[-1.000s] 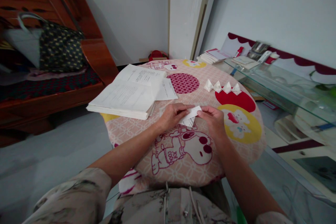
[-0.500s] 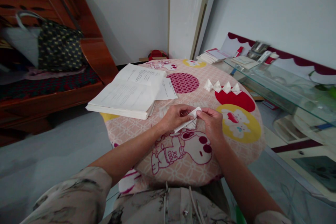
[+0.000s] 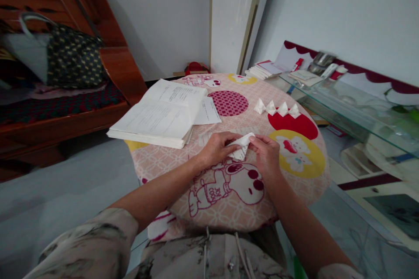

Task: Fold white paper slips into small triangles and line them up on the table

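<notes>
Two hands [image 3: 214, 146] holding one paper [image 3: 241, 152]; four pyramids [image 3: 271, 108]

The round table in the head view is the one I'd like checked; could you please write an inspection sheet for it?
Surface: round table with pink patterned cloth.
Things: folded white printed paper in hand; row of four small white pointed paper shapes beyond.
Clutter: open thick white paper book; white printed sheet, partly covered.
Hands: left hand and right hand, fingers pinching the paper.
Cables: nothing seen.
Surroundings: red-brown wooden bench left; clear glass shelf right.
</notes>
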Tool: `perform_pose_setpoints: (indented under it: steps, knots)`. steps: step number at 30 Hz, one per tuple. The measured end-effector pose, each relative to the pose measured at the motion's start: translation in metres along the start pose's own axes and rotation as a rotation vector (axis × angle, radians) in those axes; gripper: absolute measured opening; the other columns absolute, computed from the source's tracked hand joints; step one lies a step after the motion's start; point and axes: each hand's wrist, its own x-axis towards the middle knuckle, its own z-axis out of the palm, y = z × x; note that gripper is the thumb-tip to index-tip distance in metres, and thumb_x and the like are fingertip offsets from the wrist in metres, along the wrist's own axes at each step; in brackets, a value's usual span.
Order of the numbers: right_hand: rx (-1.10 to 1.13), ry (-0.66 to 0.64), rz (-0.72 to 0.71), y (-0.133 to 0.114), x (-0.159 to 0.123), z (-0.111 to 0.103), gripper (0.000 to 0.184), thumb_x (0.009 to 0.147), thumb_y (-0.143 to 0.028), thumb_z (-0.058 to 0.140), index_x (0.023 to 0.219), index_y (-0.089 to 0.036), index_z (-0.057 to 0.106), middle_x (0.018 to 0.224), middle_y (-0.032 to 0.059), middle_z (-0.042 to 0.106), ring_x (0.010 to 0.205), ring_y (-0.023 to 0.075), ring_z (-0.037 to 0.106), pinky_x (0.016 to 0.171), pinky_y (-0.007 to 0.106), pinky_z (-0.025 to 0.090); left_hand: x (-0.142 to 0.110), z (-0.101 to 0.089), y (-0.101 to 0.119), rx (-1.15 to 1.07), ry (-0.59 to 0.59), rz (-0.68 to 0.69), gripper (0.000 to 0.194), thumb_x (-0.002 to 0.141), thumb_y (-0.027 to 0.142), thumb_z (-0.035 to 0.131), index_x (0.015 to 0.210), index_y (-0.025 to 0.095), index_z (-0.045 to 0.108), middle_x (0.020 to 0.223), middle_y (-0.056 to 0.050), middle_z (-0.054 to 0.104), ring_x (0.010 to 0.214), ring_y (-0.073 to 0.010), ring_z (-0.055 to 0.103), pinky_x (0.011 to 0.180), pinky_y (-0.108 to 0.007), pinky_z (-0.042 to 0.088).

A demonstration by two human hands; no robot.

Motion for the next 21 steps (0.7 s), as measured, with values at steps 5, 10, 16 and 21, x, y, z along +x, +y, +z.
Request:
perform_pose_setpoints:
  steps: [5,10,16,21]
  knots:
    - [0.067,-0.016,0.03,-0.0007,0.0014,-0.0005,0.015,0.062,-0.028,0.08,0.068,-0.018,0.07,0.066,0.0014,0.071,0.059,0.0155,0.065,0.063,0.032,0.056,0.0004,0.0021,-0.0063,-0.162,0.001,-0.048,0.03,0.088,0.031,0.07,0.112,0.014,0.076,0.092,-0.007,0.076,0.075,-0.0154,0.065,0.065,-0.024,0.048]
    - [0.083,0.009,0.015,-0.0025,-0.0018,0.0024,0.016,0.06,-0.027,0.082,0.069,-0.018,0.071,0.066,0.0003,0.071,0.06,0.0153,0.065,0.064,0.032,0.057,0.001,0.0016,-0.0084,-0.231,0.007,-0.076,0.033,0.084,0.035,0.074,0.108,0.013,0.077,0.09,-0.007,0.075,0.074,-0.0153,0.064,0.061,-0.023,0.047]
    - [0.075,0.058,-0.009,-0.0035,-0.0038,0.0049,0.02,0.058,-0.029,0.083,0.068,-0.018,0.069,0.063,-0.0012,0.068,0.057,0.0138,0.062,0.06,0.03,0.054,0.001,0.0013,-0.0076,-0.229,-0.017,-0.089,0.035,0.083,0.034,0.075,0.109,0.012,0.076,0.087,-0.006,0.074,0.072,-0.0144,0.062,0.06,-0.022,0.046]
    - [0.065,0.078,-0.017,-0.0013,-0.0031,0.006,0.022,0.059,-0.031,0.081,0.069,-0.017,0.067,0.062,-0.0021,0.067,0.055,0.0136,0.061,0.058,0.029,0.053,0.0011,0.0029,-0.0089,-0.296,-0.055,-0.141,0.035,0.082,0.037,0.075,0.105,0.011,0.076,0.085,-0.006,0.072,0.07,-0.0135,0.062,0.059,-0.021,0.045]
